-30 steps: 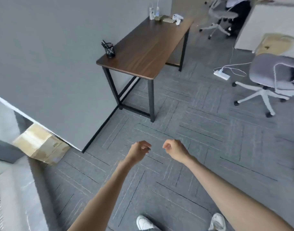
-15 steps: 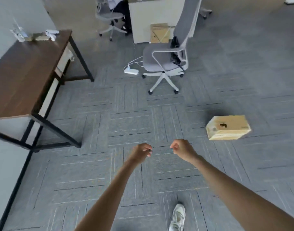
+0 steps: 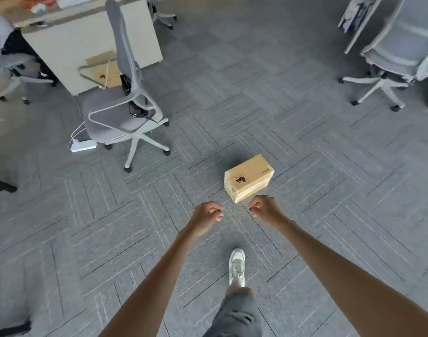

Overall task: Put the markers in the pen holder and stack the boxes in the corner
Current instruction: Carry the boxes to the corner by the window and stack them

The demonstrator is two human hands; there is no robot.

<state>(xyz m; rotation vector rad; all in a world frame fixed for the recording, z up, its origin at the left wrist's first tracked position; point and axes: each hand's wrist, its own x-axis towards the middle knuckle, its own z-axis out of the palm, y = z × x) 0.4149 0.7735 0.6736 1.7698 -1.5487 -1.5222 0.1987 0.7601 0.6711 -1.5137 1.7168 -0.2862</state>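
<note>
A closed cardboard box (image 3: 248, 177) lies on the grey carpet just ahead of me, with a dark label on its near end. My left hand (image 3: 208, 214) and my right hand (image 3: 264, 206) hang side by side in front of the box, fingers curled in, nothing held. The right hand is nearest the box's front corner but apart from it. Another cardboard box (image 3: 103, 72) leans against a white cabinet (image 3: 62, 49) at the back left. No markers or pen holder are in view.
A grey office chair (image 3: 125, 105) stands left of the box, with a white power strip (image 3: 83, 145) and cable beside it. Another chair (image 3: 397, 59) is at the far right. A person sits at the far left (image 3: 4, 35). My shoe (image 3: 236, 266) steps forward.
My view has swung right, away from the wooden table and the wall. The box on the floor has come to the centre and closer. My hands stay curled and empty.
</note>
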